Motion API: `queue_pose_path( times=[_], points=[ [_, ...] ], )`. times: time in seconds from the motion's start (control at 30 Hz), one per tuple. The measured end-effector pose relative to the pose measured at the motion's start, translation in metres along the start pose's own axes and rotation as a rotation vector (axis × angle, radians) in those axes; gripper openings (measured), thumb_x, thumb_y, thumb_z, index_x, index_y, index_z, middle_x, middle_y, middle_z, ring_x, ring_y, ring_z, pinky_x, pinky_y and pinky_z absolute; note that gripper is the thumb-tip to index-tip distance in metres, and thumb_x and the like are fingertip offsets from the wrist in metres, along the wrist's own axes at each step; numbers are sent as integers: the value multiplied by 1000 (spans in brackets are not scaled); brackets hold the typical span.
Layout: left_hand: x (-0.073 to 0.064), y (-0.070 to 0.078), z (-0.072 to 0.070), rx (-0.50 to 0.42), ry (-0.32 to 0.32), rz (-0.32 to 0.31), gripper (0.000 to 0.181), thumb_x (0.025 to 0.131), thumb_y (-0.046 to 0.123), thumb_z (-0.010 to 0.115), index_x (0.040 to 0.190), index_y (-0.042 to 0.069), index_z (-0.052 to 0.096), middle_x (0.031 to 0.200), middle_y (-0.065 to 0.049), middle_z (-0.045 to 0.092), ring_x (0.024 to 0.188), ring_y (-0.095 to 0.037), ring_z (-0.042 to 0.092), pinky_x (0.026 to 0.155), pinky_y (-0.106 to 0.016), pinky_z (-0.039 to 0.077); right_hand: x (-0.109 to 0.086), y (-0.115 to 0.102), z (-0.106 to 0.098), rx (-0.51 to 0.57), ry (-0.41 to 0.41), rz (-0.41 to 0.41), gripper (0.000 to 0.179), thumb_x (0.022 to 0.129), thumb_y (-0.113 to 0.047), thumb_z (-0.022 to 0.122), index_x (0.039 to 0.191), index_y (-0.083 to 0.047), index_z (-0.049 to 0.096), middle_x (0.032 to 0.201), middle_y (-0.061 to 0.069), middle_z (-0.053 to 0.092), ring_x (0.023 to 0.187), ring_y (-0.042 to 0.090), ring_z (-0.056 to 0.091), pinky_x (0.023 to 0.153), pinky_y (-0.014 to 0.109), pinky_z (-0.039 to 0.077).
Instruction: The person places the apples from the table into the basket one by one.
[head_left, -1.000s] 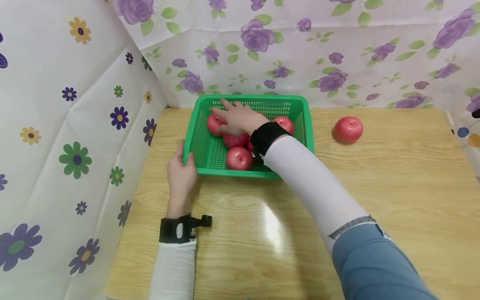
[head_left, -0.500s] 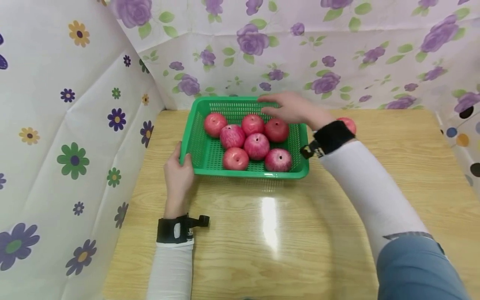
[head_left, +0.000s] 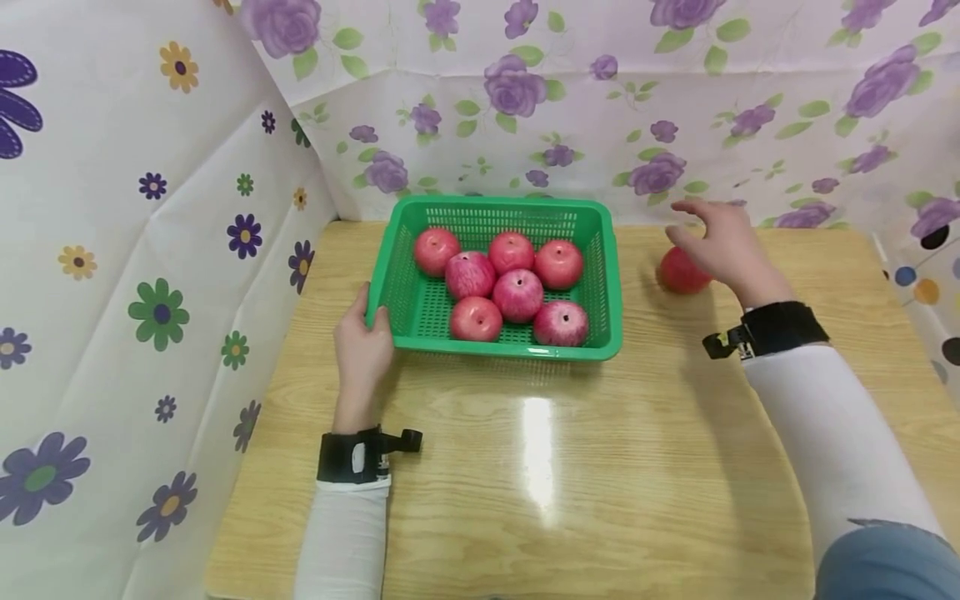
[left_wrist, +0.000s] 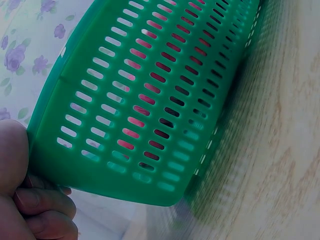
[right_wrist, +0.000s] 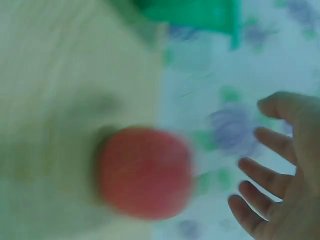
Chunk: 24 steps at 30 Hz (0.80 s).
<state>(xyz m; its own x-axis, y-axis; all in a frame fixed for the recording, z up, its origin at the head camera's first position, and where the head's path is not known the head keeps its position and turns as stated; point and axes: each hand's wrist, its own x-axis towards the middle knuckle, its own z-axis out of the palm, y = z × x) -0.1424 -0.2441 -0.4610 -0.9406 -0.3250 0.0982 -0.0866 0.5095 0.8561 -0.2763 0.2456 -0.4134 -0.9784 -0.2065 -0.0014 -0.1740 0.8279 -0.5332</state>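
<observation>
A green slotted basket [head_left: 607, 275] stands at the back of the wooden table and holds several red apples [head_left: 517, 293]. My left hand [head_left: 363, 343] grips its near left corner, thumb over the rim; in the left wrist view the basket wall [left_wrist: 150, 100] fills the frame with my fingers [left_wrist: 45, 210] at the corner. One loose red apple [head_left: 678, 273] lies on the table right of the basket. My right hand [head_left: 716, 237] hovers just over it with fingers spread and holds nothing. The right wrist view, blurred, shows that apple [right_wrist: 145, 172] beside my open fingers [right_wrist: 265, 175].
Flowered cloth walls [head_left: 150, 250] close off the left and the back of the table [head_left: 540, 475]. The table's right edge lies close to my right forearm.
My right hand has left the basket and swung right across the table to above the loose apple. The left hand has kept its hold on the basket corner.
</observation>
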Motion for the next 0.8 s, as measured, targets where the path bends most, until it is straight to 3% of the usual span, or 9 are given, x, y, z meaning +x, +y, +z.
queue_pose_path(
  times=[0.13, 0.27, 0.5, 0.8],
  points=[
    [0, 1, -1, 4, -4, -10, 51, 102, 12, 49, 151, 3, 36, 152, -15, 40, 134, -19, 36, 113, -42, 37, -3, 26, 19, -58, -41, 73, 78, 93, -55, 58, 154, -14, 34, 156, 30, 21, 138, 54, 15, 106, 76, 25],
    [0, 1, 0, -2, -7, -8, 51, 102, 12, 49, 150, 2, 37, 152, -15, 40, 135, -20, 36, 113, -41, 37, -2, 40, 36, -95, -89, 99, 87, 86, -57, 66, 155, -16, 33, 153, 34, 20, 129, 59, 25, 95, 77, 38],
    [0, 2, 0, 4, -6, -2, 52, 101, 11, 50, 150, 2, 37, 152, -16, 39, 135, -20, 36, 113, -42, 36, -5, 44, 48, -85, -118, 144, 77, 85, -40, 73, 148, -13, 39, 147, 37, 24, 119, 57, 35, 87, 73, 45],
    [0, 2, 0, 11, 3, 6, 51, 100, 10, 51, 149, 0, 38, 151, -16, 40, 134, -19, 36, 113, -42, 36, -8, 47, 57, -79, -28, 127, 66, 85, -32, 71, 141, -9, 44, 138, 34, 33, 115, 55, 35, 83, 70, 48]
  ],
)
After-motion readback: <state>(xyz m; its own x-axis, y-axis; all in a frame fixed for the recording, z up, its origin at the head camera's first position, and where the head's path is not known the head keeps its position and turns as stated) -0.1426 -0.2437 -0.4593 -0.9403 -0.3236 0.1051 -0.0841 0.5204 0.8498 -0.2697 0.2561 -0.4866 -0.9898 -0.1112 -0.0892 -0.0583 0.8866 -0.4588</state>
